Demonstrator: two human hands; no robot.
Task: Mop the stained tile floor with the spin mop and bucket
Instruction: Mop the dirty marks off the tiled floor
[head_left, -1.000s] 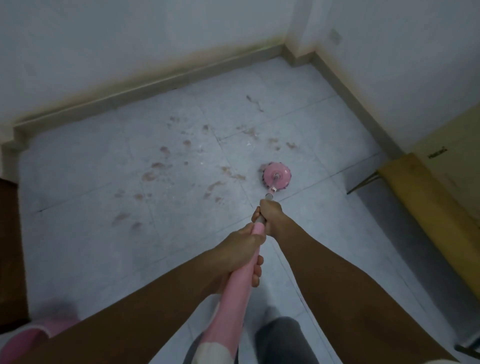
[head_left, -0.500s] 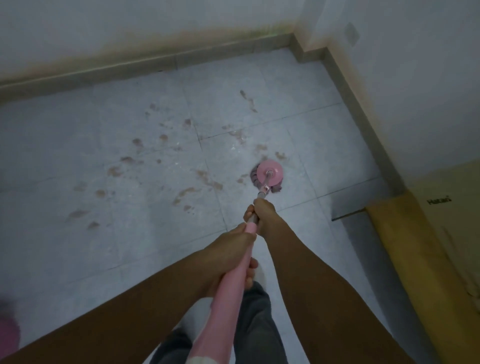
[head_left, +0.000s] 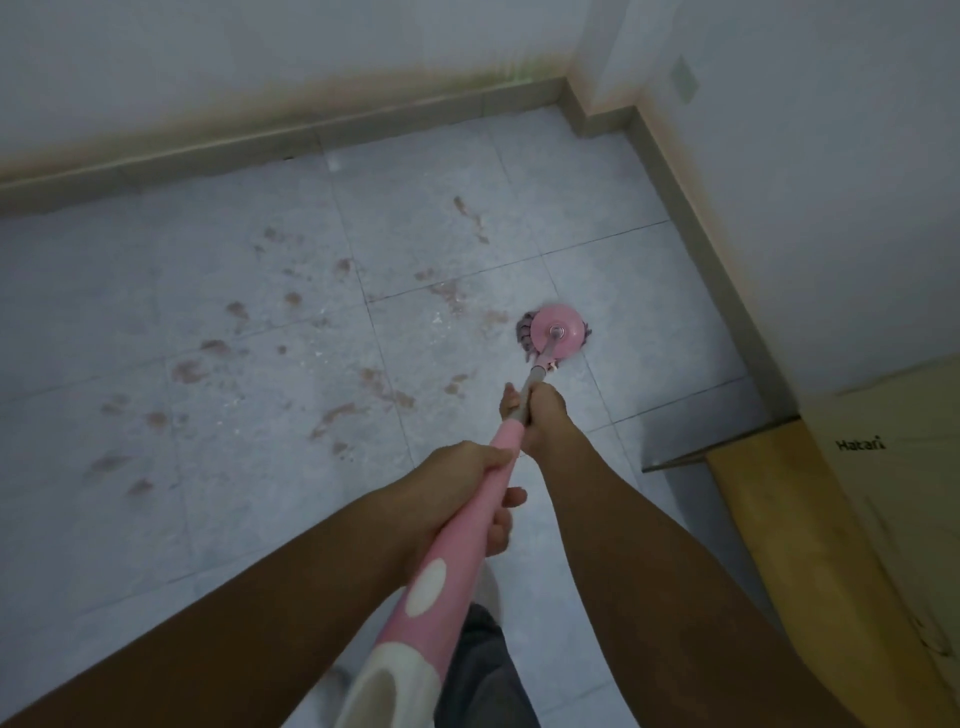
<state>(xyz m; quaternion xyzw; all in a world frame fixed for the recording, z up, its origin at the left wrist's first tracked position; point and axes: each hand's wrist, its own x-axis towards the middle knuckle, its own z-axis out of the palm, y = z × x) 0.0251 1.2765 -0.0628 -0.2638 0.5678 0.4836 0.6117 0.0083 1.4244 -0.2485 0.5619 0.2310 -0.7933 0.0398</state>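
The pink round mop head (head_left: 555, 332) with grey strands rests on the pale tile floor (head_left: 156, 519), just right of a spread of brown stains (head_left: 374, 382). Its pink handle (head_left: 467, 525) runs back toward me. My right hand (head_left: 537, 415) grips the grey part of the shaft farther down. Closer to me, my left hand (head_left: 457, 493) is wrapped around the pink grip. No bucket is in view.
White walls with a grey-beige baseboard (head_left: 311, 135) meet in a corner at the upper right. A yellow cardboard box (head_left: 857, 519) printed "Hatari" lies along the right wall. My grey trouser leg (head_left: 483, 670) shows below the handle.
The mop head has slid forward and to the right, past the stains toward the right wall. The view has swung right, so the pink object at the lower left is out of sight.
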